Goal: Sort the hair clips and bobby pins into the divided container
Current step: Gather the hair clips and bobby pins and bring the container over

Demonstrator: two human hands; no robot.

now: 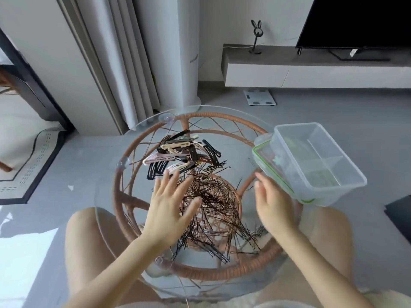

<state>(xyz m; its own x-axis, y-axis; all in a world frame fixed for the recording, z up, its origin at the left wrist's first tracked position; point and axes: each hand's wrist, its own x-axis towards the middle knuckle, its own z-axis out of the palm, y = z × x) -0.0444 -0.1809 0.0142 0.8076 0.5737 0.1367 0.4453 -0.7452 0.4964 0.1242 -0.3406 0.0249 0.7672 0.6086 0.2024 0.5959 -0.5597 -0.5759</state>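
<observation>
Head camera looks down at your round glass desk (pixel 106 196), which sits on a brown woven ring (pixel 200 273). Your knees are under it.

Your left hand (pixel 169 207) is spread out flat with straight fingers. It holds nothing. It is over the left side of the bobby pins (pixel 219 203), and its fingertips reach near the hair clips (pixel 178 152).

Your right hand (pixel 273 203) is loose too, with its fingers together and pointing away from you. It holds nothing. It is a bit blurry. It is just beside the lid (pixel 264 162), but you cannot tell if it touches.

The bobby pins are thin and dark. They lie in a big messy pile in the middle of the desk. The hair clips are black, cream and pink. They lie in a heap behind the pins, on the far side.

The divided container (pixel 318 161) is clear plastic. It sits at the right edge of the desk. Its lid with a green rim pokes out from its left side.

A white scale (pixel 259 97) lies on the floor farther back.
</observation>
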